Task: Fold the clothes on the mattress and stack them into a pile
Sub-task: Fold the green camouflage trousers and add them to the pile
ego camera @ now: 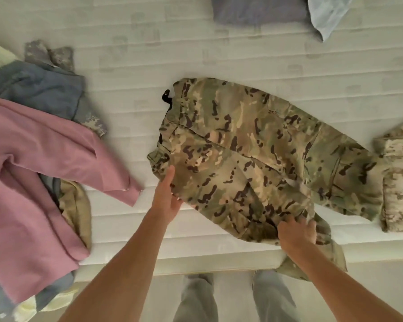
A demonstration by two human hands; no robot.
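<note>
Head view: one pair of green-brown camouflage cloth trousers (249, 154) is spread at frame centre on the white quilted mattress (130, 66). Its near edge is pinched by the left hand (166, 202) and gripped by the right hand (297, 233). Folding seems under way; a lengthwise fold is likely needed next. One unfolded heap (33, 159) at left, one folded pale camouflage garment (399, 175) at right.

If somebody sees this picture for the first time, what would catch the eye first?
Probably the camouflage trousers spread across the middle of the mattress, with the left hand and right hand gripping their near edge. Next, the pink garment on the heap of clothes at the left.
</note>
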